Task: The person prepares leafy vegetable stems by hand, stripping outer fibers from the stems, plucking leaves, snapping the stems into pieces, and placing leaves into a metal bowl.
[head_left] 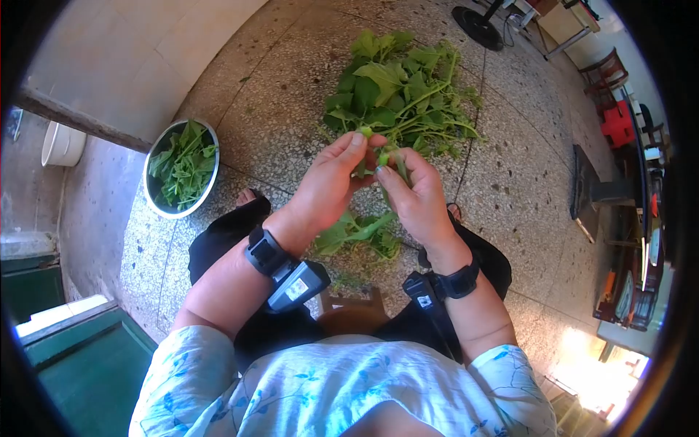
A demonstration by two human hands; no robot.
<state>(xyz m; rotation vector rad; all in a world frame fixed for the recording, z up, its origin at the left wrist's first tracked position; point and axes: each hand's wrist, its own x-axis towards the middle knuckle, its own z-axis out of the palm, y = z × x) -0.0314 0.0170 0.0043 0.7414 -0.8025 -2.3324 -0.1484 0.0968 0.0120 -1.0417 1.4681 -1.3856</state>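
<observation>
My left hand (331,175) is closed, thumb against fingers, on a piece of green leafy stem (366,132) whose pale tip shows above the thumb. Close beside it, my right hand (416,191) pinches another part of green stem (384,157) between thumb and fingers. Whether both pieces belong to one stem I cannot tell. Beyond my hands a large heap of leafy vines (400,87) lies on the floor. Below my wrists, between my feet, is a smaller pile of leaves and thin trimmings (364,237).
A metal basin (212,179) holding green leaves and stems stands on the floor at left, near a wall. A wooden stool (353,315) is under me. A black round stand base (477,28) is at the top right; chairs and furniture line the right side.
</observation>
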